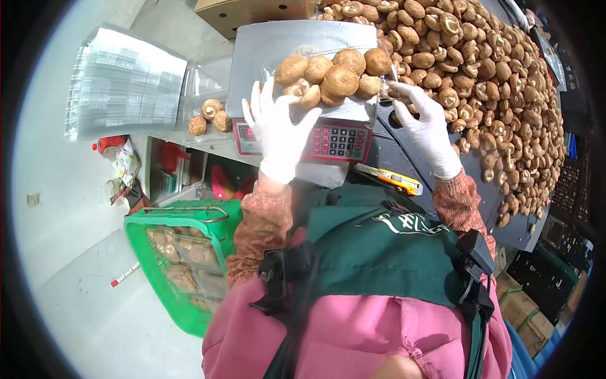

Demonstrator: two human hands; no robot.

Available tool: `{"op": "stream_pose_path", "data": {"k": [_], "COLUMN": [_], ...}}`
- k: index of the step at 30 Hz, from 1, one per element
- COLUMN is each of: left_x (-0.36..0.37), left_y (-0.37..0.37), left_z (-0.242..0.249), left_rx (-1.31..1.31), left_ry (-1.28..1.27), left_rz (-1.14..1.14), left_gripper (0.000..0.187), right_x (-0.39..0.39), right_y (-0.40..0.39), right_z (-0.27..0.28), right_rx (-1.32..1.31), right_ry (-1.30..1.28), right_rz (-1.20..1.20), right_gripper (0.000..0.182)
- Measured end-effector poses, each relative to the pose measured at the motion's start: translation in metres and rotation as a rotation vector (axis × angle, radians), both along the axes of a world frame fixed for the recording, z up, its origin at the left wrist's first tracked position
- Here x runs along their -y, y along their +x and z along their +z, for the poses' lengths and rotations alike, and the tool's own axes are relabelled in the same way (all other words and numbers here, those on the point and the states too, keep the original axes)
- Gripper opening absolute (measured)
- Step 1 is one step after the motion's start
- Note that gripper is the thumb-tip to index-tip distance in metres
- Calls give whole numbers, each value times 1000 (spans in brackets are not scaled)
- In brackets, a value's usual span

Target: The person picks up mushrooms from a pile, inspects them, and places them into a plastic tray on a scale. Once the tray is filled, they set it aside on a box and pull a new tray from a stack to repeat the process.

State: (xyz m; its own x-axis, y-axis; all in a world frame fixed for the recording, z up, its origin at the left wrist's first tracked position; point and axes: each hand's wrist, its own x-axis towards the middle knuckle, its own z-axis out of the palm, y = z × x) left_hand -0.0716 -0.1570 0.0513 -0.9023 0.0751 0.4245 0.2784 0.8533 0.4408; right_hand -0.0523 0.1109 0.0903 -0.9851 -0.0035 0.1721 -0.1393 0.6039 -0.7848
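Observation:
Brown mushrooms (341, 80) sit heaped in a clear plastic tray (267, 68) on the metal platform of a weighing scale (252, 47). My left hand (278, 129), in a white glove, is spread over the scale's front left, fingertips near the tray's left end and thumb close to a mushroom showing its stem. At the tray's right end is my right hand (424, 126), also gloved, its fingers bent and thumb apart from them. The fingertips lie between the tray and a large mushroom pile (467, 69). Below the tray is the scale's red-framed keypad (338, 140).
Three loose mushrooms (212, 108) lie left of the scale, beside stacked clear trays (129, 82). A yellow utility knife (391, 179) rests near the front edge. A green crate (183, 278) with packed trays stands lower left; a cardboard box (252, 14) is behind the scale.

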Motion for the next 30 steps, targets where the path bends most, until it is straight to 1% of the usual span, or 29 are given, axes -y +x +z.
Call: {"op": "stream_pose_path", "data": {"k": [2, 5, 7, 9, 10, 13, 16, 19, 20, 23, 26, 29, 30], "left_x": [-2, 3, 8, 15, 17, 26, 30, 33, 33, 36, 40, 44, 44], "left_y": [-3, -5, -6, -7, -7, -8, -11, -9, -8, -9, -12, -15, -15], "left_z": [-6, -10, -10, -4, 2, 11, 24, 32, 32, 29, 27, 16, 19], "left_rx": [51, 66, 55, 82, 105, 105, 81, 280, 172, 269, 279, 379, 408], "left_ry": [-5, 35, 82, 95, 49, 33, 63, 383, 302, 557, 568, 661, 771], "left_rz": [26, -6, -33, -57, -65, -122, -113, -78, -76, -128, -184, -187, -164], "left_gripper": [37, 36, 34, 33, 29, 29, 29, 33, 32, 33, 36, 37, 37], "right_x": [-1, -4, -5, -7, -7, -6, -7, -6, -5, -4, -3, -2, -2], "right_y": [2, 4, 6, 7, 8, 9, 10, 11, 12, 13, 15, 17, 17], "right_z": [0, -3, -3, -5, -6, -7, -6, -6, -6, -5, -6, -7, -7], "right_rx": [49, -5, 47, 49, 51, 63, 89, 93, 101, 100, 108, 115, 114], "right_ry": [-20, 39, -10, -20, -11, 6, 13, 24, 13, 18, 10, -1, -1], "right_rz": [-14, -6, -13, -10, -2, 18, 25, 26, 21, 19, 3, -1, -2], "right_gripper": [29, 28, 29, 30, 31, 32, 32, 32, 32, 31, 31, 30, 30]}}
